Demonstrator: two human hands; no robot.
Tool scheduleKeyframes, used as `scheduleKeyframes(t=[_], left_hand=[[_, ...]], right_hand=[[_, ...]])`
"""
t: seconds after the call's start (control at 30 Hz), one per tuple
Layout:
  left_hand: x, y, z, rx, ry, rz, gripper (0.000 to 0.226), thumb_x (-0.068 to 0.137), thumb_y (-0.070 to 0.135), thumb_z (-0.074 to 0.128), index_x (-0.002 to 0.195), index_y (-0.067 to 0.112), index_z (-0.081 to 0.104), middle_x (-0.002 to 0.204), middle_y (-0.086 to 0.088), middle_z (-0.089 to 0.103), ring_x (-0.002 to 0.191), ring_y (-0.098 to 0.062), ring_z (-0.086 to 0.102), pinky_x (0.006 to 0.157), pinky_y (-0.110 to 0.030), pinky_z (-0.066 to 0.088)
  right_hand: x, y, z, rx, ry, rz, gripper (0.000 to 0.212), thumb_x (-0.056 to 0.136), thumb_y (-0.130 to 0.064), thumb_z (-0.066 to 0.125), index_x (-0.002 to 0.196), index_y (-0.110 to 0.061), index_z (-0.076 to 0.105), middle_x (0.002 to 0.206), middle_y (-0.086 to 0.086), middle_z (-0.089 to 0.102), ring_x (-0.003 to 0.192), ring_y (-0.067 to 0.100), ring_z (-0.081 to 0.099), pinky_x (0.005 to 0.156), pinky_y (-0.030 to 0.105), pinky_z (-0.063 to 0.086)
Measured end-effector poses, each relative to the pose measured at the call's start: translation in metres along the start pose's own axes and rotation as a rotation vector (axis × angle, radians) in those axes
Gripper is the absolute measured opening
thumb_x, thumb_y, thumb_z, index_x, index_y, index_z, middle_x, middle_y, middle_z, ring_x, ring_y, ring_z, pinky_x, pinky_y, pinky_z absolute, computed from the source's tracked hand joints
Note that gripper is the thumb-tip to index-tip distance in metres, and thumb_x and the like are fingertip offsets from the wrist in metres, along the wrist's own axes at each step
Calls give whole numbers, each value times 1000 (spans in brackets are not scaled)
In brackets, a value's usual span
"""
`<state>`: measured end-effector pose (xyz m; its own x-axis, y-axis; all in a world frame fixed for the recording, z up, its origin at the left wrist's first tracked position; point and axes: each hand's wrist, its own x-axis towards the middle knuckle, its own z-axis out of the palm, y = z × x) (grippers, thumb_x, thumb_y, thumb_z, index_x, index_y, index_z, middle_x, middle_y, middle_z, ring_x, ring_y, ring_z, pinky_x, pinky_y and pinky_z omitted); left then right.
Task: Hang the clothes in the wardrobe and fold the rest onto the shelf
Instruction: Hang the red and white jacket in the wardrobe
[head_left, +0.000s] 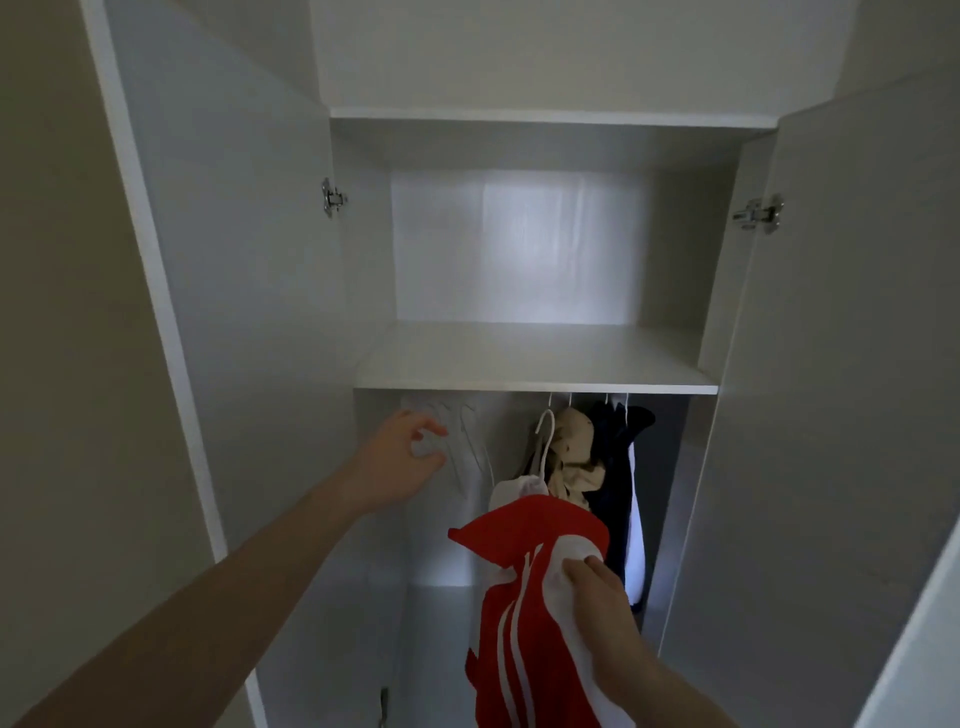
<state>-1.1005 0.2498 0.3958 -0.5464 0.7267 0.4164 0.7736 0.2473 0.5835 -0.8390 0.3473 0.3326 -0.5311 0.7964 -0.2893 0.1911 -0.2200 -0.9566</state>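
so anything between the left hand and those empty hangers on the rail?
Nothing visible. The left hand is right at the empty white hangers on the left of the rail, fingers curling toward them. The hung clothes sit further right, and the red garment in the right hand is below and to the right.

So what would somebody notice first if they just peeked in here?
Probably the bright red top with white stripes, low in the middle, gripped by the right hand. Next, the left hand reaching toward the white hangers under the shelf, with its fingers curled near them. To the right of the hangers hang a beige garment and a dark one.
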Motion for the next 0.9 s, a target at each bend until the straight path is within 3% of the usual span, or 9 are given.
scheduleKeyframes(t=[0.07,0.17,0.33,0.4,0.43,0.57,0.63,0.73,0.9], left_hand=[[31,-7,1,-30,39,14,26,88,17,76,112,22,69,122,0,55,107,-13,58,84,-22,46],[73,-16,5,-35,60,27,27,87,15,75,113,22,68,120,-2,53,104,-13,57,76,-9,40],[135,-29,13,-9,99,60,33,84,13,75,115,21,68,121,0,51,106,-18,59,84,-25,44],[160,-35,16,30,101,60,33,84,15,74,115,22,67,122,0,51,107,-20,59,88,-28,45],[172,-38,19,49,89,58,33,84,16,74,115,23,67,121,0,51,108,-21,58,90,-29,45],[211,-51,28,130,48,24,34,84,21,73,118,23,66,125,-4,52,116,-25,56,99,-33,44],[227,-58,35,161,34,2,35,85,23,73,120,23,66,129,-6,52,119,-24,55,100,-33,44],[248,-71,48,188,18,-26,36,88,27,72,122,23,64,132,-6,50,121,-24,53,97,-28,38],[274,-87,69,219,-29,-85,38,93,39,69,127,22,63,139,-8,51,127,-26,52,106,-31,38]], right_hand=[[19,-3,12,10,21,-5,21,109,-18,42,91,-25,49,90,0,56,81,15,55,74,36,45],[51,-4,26,17,31,11,14,109,-21,42,108,-12,53,95,5,60,86,20,60,75,37,47],[100,-10,40,5,30,6,16,109,-18,42,111,-6,53,92,12,60,81,24,60,64,33,46],[127,-7,42,-13,26,17,32,108,-16,43,128,8,47,106,31,61,84,31,62,69,36,50],[138,-6,42,-15,22,17,33,108,-16,43,130,7,47,114,35,60,88,37,65,72,38,51],[183,-5,36,-11,52,13,20,109,-19,42,98,-13,58,93,17,67,83,30,67,67,35,51],[208,-1,32,-13,54,15,21,109,-21,43,106,-11,61,97,18,69,86,29,68,70,36,54],[242,5,27,-32,29,14,28,107,-27,46,126,-12,60,107,17,73,96,34,72,90,50,59],[282,3,23,-63,12,-13,22,108,-21,44,114,-12,63,106,17,71,100,35,69,94,51,57]])
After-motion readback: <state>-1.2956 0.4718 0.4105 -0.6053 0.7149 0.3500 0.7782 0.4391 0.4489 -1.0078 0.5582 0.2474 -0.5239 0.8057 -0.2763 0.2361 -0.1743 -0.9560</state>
